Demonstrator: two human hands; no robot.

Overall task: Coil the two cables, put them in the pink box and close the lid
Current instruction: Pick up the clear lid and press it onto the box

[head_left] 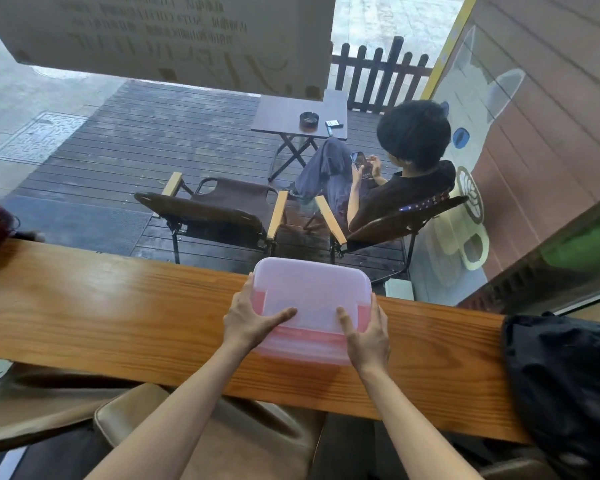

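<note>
Translucent plastic pink box (312, 289), glossy wooden counter (118, 306)

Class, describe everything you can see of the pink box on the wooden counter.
The pink box is a rectangular, translucent plastic container with rounded corners. Its paler, frosted lid sits on top, darker pink showing along the near side. It rests flat on the wooden counter. The left hand and right hand grip its near corners, thumbs on the lid. Its contents cannot be made out.

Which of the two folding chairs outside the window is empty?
The left-hand folding chair, brown fabric with pale wooden armrests, is empty. The right-hand chair has a seated person looking at a phone.
</note>
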